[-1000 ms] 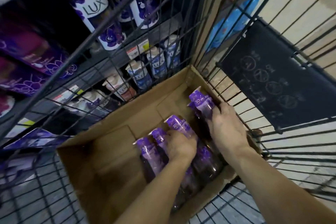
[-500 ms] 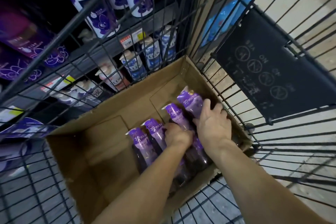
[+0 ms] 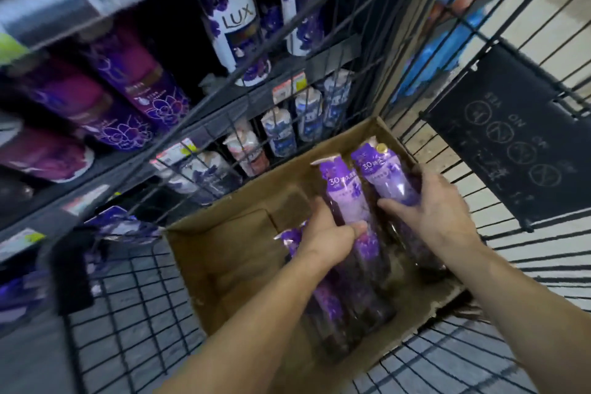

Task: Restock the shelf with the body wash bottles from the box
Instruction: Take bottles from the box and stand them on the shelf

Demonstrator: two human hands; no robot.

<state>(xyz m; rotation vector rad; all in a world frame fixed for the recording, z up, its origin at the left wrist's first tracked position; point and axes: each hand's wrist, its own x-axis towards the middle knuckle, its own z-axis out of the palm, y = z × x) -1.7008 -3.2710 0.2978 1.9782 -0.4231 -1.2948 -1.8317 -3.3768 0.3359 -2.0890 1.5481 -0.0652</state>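
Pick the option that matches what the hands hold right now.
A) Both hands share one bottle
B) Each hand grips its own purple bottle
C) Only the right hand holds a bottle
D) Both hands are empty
B: the left hand wraps one purple body wash bottle and the right hand another, both raised above the cardboard box.

Purple body wash bottles (image 3: 347,201) stand tilted in the cardboard box (image 3: 224,253).

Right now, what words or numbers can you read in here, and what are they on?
"LUX": white and purple bottle on the shelf.
"LUX": second white bottle beside it.
"30": purple bottle in the left hand.
"30": purple bottle in the right hand.
"NO": dark cart sign, upside down.
Price tags: too blurred.
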